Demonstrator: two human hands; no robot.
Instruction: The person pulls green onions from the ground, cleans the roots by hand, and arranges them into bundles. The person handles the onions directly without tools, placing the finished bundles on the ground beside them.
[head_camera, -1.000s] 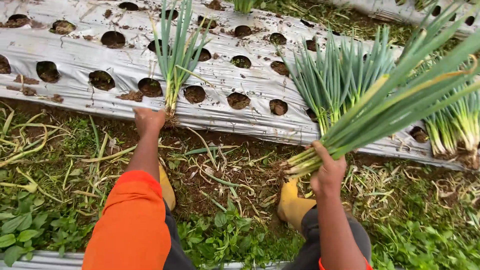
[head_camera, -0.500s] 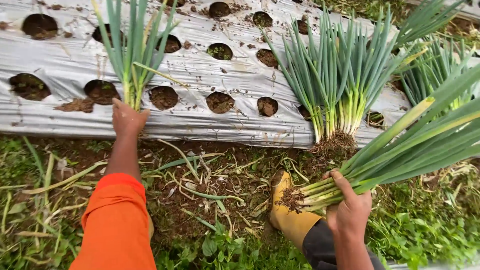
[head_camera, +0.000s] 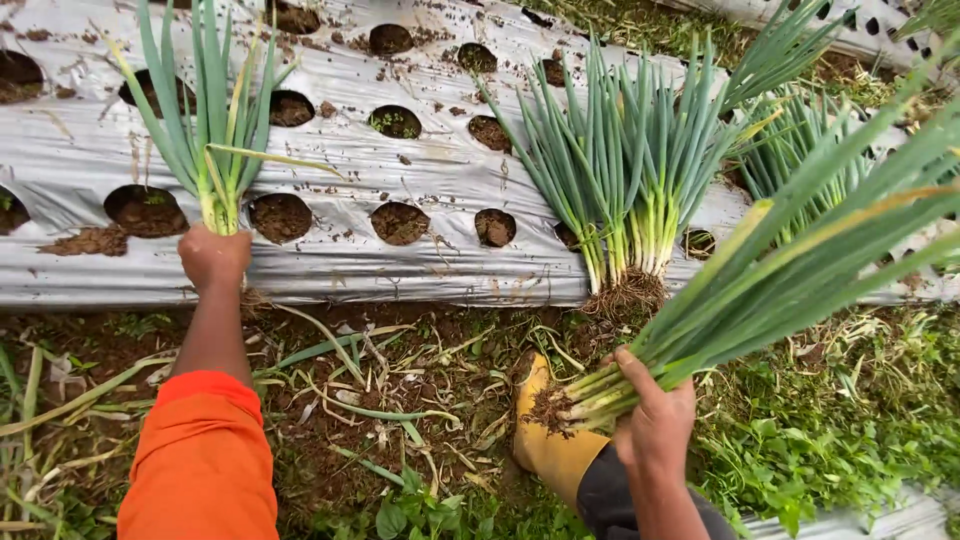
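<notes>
Down at the edge of the bed, from the head camera: left hand (head_camera: 213, 256) is wrapped tight round the base of a clump of green onions (head_camera: 210, 130), fist closed just below the pale stalks, right by a soil hole in the silver mulch sheet (head_camera: 340, 255). That clump stands upright, leaves fanning over the plastic. An orange sleeve (head_camera: 200, 460) covers the left arm.

Over to the right hand (head_camera: 655, 420): fingers curled shut round a thick bunch (head_camera: 780, 280) of pulled onions, gripped near the rooty ends, leaves slanting up and away to the right. Muddy roots poke out just left of the hand.

Between the two hands, another clump (head_camera: 625, 190) stands at the sheet's lower edge, roots bared where plastic meets ground. Below the bunch, a yellow boot (head_camera: 550, 450) is planted on the dirt path (head_camera: 400, 370), strewn with loose leaves and weeds. Round planting holes dot the sheet, most showing only soil.
</notes>
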